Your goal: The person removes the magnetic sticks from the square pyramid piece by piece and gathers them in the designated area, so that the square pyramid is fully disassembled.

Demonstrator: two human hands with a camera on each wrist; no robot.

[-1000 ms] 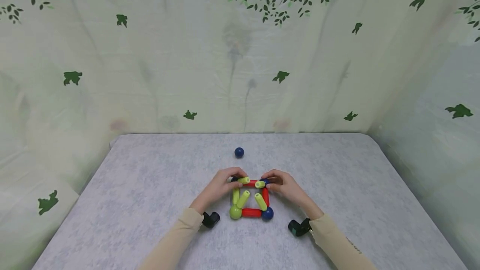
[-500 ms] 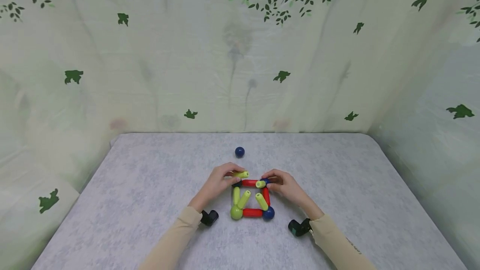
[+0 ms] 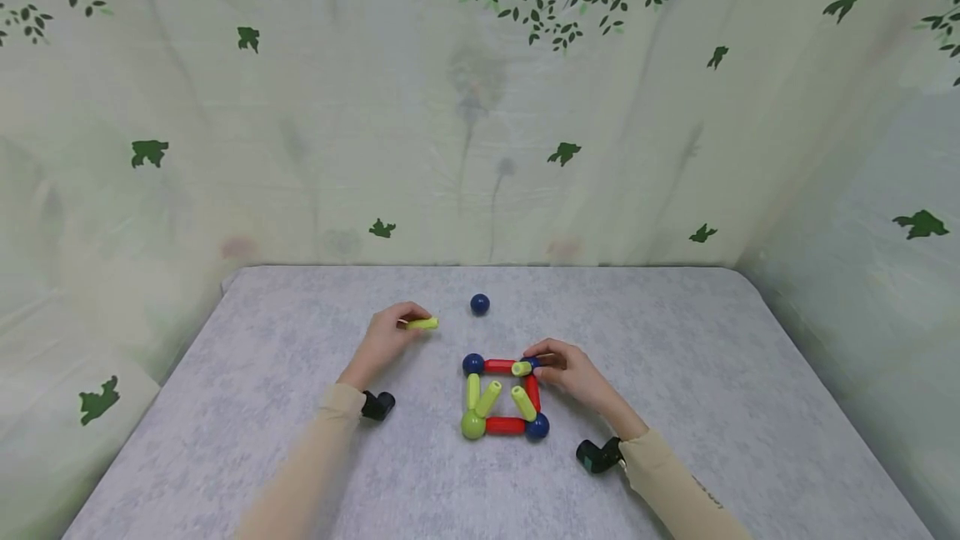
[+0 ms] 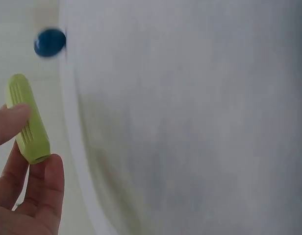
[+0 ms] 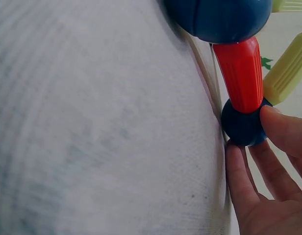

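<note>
My left hand (image 3: 386, 342) pinches a yellow-green magnetic rod (image 4: 29, 120) between thumb and fingers, above the table left of the frame. With thumb and fingertips my right hand (image 3: 572, 369) holds the blue ball (image 5: 245, 122) at the far right corner of a square of rods and balls. That square has a red rod (image 3: 506, 426) in front, another red rod (image 3: 499, 366) behind, a red rod (image 5: 240, 76) on the right and a yellow-green rod (image 3: 473, 391) on the left. Its other corners are a green ball (image 3: 472, 424) and blue balls (image 3: 473, 364). Yellow-green rods (image 3: 489, 398) slant up from three corners.
A loose blue ball (image 3: 480, 304) lies behind the square, right of my left hand. The grey table (image 3: 637, 315) ends at a back edge against a leaf-printed curtain (image 3: 420, 107). Dark wrist cameras (image 3: 598, 455) stick out inward from both wrists.
My left hand has lifted a yellow-green rod off the far left blue ball and carried it left and back. The right hand stays at its corner.
</note>
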